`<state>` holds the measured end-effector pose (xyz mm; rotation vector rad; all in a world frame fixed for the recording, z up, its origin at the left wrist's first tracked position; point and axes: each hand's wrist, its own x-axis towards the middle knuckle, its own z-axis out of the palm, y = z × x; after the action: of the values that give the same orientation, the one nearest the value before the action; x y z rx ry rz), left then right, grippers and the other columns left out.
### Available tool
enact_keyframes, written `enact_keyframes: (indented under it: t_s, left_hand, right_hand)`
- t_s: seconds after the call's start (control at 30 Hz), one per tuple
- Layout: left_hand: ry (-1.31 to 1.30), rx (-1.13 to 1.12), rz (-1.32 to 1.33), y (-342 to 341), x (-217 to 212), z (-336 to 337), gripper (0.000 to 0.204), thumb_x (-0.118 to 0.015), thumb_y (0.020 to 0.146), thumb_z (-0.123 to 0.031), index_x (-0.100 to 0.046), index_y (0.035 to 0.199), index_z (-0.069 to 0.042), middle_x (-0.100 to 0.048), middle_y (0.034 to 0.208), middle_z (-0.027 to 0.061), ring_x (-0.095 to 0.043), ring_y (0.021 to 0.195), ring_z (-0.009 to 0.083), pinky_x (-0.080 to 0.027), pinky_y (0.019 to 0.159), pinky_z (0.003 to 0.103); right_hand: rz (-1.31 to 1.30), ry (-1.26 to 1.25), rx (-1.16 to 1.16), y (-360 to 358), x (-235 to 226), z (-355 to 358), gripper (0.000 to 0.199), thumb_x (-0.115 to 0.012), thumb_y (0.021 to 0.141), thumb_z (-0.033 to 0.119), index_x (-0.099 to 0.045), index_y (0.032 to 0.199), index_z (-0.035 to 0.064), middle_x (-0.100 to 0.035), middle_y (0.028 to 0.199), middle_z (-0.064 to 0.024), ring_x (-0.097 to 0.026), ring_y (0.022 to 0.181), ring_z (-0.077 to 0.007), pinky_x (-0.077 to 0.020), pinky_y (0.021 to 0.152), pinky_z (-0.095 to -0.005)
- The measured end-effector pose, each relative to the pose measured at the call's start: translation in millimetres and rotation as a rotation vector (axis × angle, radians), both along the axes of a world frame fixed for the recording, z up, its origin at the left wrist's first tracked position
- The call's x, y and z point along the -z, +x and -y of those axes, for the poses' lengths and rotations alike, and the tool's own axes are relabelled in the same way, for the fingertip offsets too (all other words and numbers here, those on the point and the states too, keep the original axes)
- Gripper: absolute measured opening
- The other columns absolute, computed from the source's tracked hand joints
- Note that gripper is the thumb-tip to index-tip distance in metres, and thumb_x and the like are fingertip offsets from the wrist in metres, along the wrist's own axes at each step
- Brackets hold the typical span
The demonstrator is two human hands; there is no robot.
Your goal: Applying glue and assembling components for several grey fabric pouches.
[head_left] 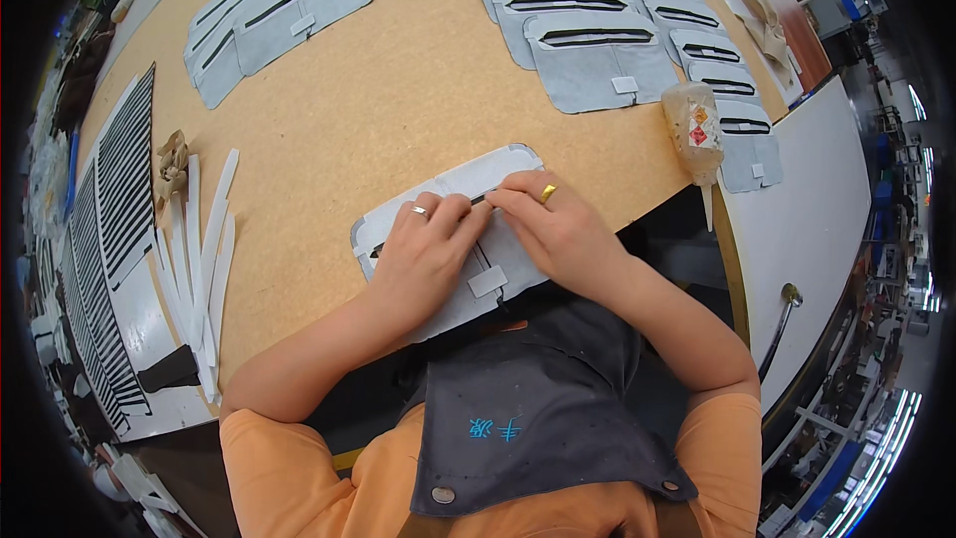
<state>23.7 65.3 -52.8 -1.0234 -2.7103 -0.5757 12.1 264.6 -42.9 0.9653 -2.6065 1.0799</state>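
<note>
A grey panel point(443, 184) with rounded corners lies at the table's near edge, in front of me. Part of a black strip along its slot shows between my hands. My left hand point(423, 249) rests on the panel with bent fingers, thumb and forefinger closed at the slot. From the right, the fingertips of my right hand point(563, 234) pinch at the same slot and almost meet the left ones. What exactly lies between the fingertips is hidden. A small white tag point(487, 281) sits on the panel's lower part, below the hands.
Similar grey panels point(597, 65) overlap in rows at the far right, with more panels point(304, 15) at the far left. A nozzle-down plastic bottle point(694, 130) is at the right table edge. White strips point(216, 239) and black-striped sheets point(124, 179) lie left.
</note>
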Motion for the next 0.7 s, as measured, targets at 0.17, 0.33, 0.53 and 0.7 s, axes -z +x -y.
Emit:
enact_keyframes:
  t_s: [0.17,0.33,0.53,0.7]
  left_hand:
    - [0.228,-0.141,0.225,5.5,-3.4,20.1,0.026,-0.061,0.08,-0.003,-0.059,0.106,-0.005,-0.056,0.094,0.0095,-0.055,0.085,0.0279,-0.04,0.075,0.036]
    - [0.336,-0.154,0.263,7.6,-0.4,24.7,0.017,-0.062,0.081,-0.003,-0.064,0.097,-0.006,-0.057,0.09,0.0075,-0.056,0.084,0.0273,-0.039,0.072,0.038]
    - [0.263,-0.089,0.152,9.1,1.8,27.1,0.027,-0.064,0.075,-0.001,-0.066,0.101,-0.006,-0.057,0.09,0.0053,-0.055,0.083,0.024,-0.041,0.072,0.037]
    - [0.207,-0.047,0.13,9.0,0.5,27.7,0.031,-0.063,0.072,-0.003,-0.066,0.103,-0.005,-0.056,0.09,0.0044,-0.055,0.084,0.023,-0.043,0.073,0.036]
  right_hand:
    - [0.152,0.011,-0.005,-1.1,-2.5,15.0,0.021,-0.064,0.081,0.004,-0.062,0.102,0.0034,-0.059,0.098,-0.0098,-0.056,0.094,-0.0279,-0.0459,0.083,-0.0359]
    - [0.16,0.022,-0.083,-9.9,-0.4,17.2,0.015,-0.06,0.082,0.006,-0.062,0.097,0.0072,-0.058,0.093,-0.0044,-0.054,0.089,-0.026,-0.0431,0.077,-0.0375]
    - [0.155,0.109,-0.138,-11.7,-8.6,16.7,0.014,-0.065,0.08,0.005,-0.065,0.094,0.0054,-0.061,0.092,-0.0047,-0.056,0.09,-0.0246,-0.0443,0.078,-0.0365]
    - [-0.007,0.337,-0.182,-10.1,-12.6,15.6,0.015,-0.064,0.077,0.006,-0.064,0.092,0.006,-0.06,0.095,-0.0018,-0.057,0.091,-0.0202,-0.0425,0.076,-0.0336]
